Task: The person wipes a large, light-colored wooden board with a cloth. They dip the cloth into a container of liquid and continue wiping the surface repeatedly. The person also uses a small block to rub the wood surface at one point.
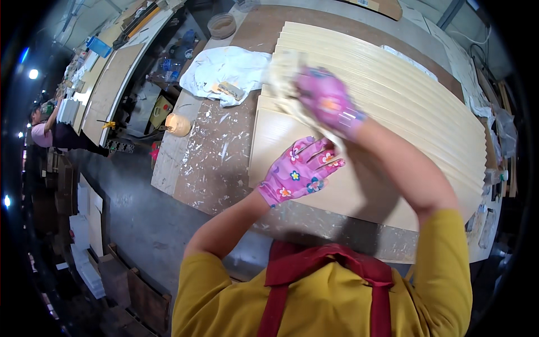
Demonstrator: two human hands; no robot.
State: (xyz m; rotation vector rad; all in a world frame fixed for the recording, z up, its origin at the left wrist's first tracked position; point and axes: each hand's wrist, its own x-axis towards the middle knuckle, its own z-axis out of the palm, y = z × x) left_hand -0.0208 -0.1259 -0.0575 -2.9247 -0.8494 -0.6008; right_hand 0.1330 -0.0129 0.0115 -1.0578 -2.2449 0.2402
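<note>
- A person in a yellow shirt and red apron straps leans over a paint-flecked worktable (213, 163).
- The left hand (300, 171), in a pink flowered glove, lies flat with fingers spread on the nearest pale wooden panel (337, 191).
- The right hand (328, 104), gloved alike and motion-blurred, closes around a pale rag (286, 73) over the stack of slats (404, 95).
- Farther left, a white cloth (224, 70) lies crumpled on the table.
- Across the aisle, another person (48, 132) works at a bench.
</note>
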